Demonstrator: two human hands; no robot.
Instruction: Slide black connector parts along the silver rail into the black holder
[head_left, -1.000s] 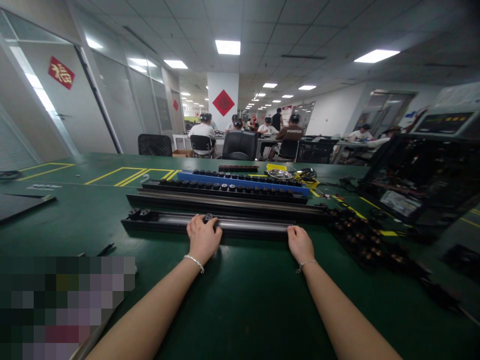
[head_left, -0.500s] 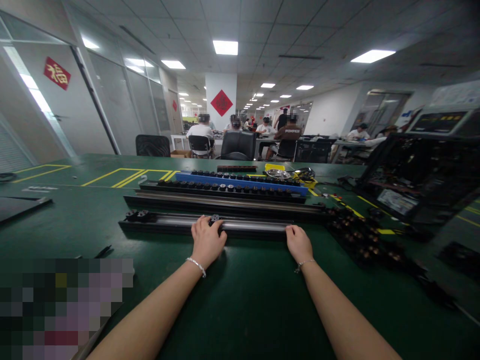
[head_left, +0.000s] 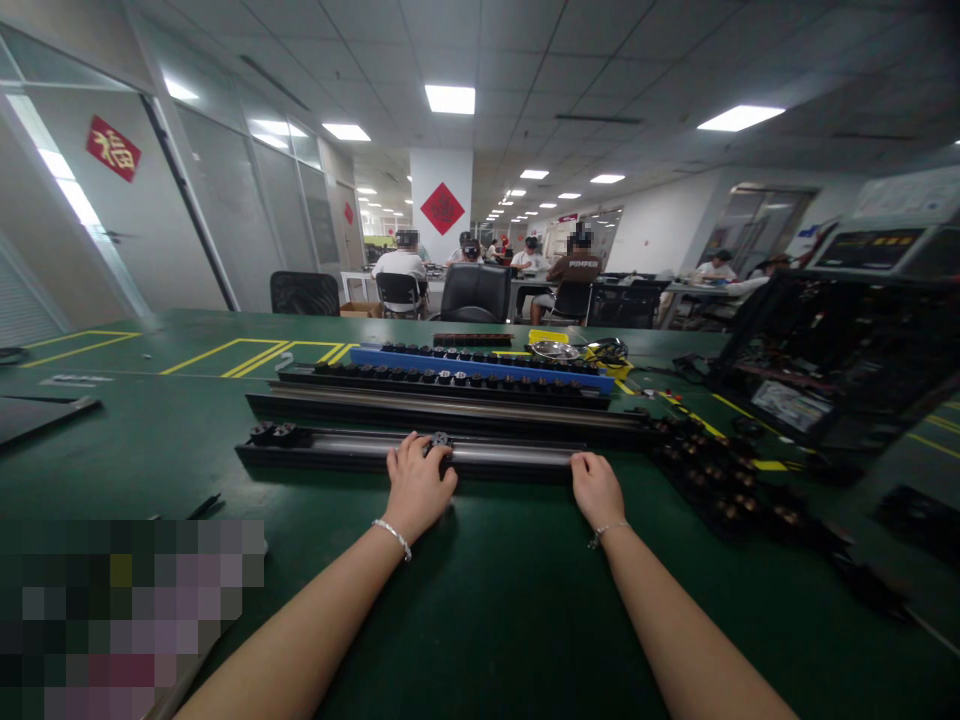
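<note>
A long black rail with a shiny metal strip [head_left: 510, 454] lies crosswise on the green table in front of me. My left hand [head_left: 421, 487] is at its middle, fingers curled around a small black round part [head_left: 441, 440] that sits on the strip. The fingers partly cover this part. My right hand [head_left: 598, 488] is closed on the rail's right end, thumb and fingers pinched at the edge. Two more black round parts [head_left: 274, 432] sit at the rail's left end.
Behind lies a second black rail [head_left: 450, 405], then a blue rack [head_left: 480, 366] lined with black parts. A heap of dark parts [head_left: 720, 470] spreads at right, near an open black case [head_left: 832, 340]. A metal dish [head_left: 555, 350] stands farther back. Several people sit beyond.
My left hand and the small black round part have shifted slightly to the right along the rail. My right hand stays at the rail's end.
</note>
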